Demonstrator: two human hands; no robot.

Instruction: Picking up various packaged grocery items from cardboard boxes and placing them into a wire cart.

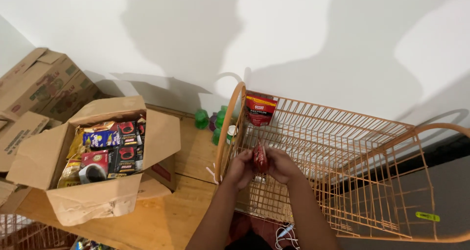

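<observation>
Both my hands hold a small red packet upright over the near left corner of an orange wire basket rack. My left hand grips its left side and my right hand its right side. A second red pouch with a dark label stands against the basket's far left end. Left of the basket sits an open cardboard box packed with several red, black, blue and gold sachet packs.
The box and basket rest on a wooden surface. Green plastic bottles stand by the white wall behind the basket's left end. Closed cardboard cartons are stacked at far left. White cables lie below the basket.
</observation>
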